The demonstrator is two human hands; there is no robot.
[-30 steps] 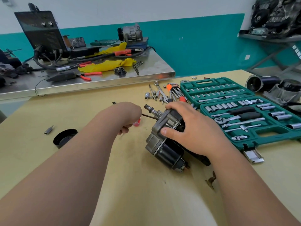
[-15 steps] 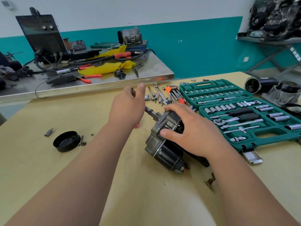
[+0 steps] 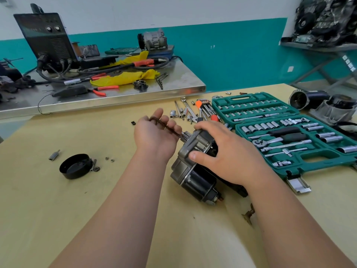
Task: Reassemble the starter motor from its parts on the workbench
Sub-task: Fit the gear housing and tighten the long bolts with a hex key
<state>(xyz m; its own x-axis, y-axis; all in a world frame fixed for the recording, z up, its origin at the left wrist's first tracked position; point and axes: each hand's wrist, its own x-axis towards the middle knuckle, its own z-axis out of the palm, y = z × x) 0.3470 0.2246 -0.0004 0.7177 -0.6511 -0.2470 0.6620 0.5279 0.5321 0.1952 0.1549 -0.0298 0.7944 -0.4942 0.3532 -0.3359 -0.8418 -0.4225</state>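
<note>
The starter motor (image 3: 195, 176), grey housing on top and a black cylinder below, lies tilted on the yellow workbench (image 3: 58, 200). My right hand (image 3: 224, 151) grips its grey housing from above, thumb on the near side. My left hand (image 3: 156, 135) holds a dark L-shaped hex key (image 3: 166, 127) whose long end points into the motor's top near the shaft. A black round cap (image 3: 75, 166) lies to the left with a bolt (image 3: 94, 165) and two small nuts (image 3: 109, 159) beside it.
An open green socket set (image 3: 289, 132) lies to the right, with loose sockets, wrenches and a hex key set (image 3: 204, 109) behind the hands. Other motor housings (image 3: 328, 107) sit at far right. A steel table (image 3: 173, 84) with a welder and pliers stands behind.
My left hand has risen from low beside the motor, turned palm up, and brought the hex key to the motor's top. My right hand keeps its grip on the housing.
</note>
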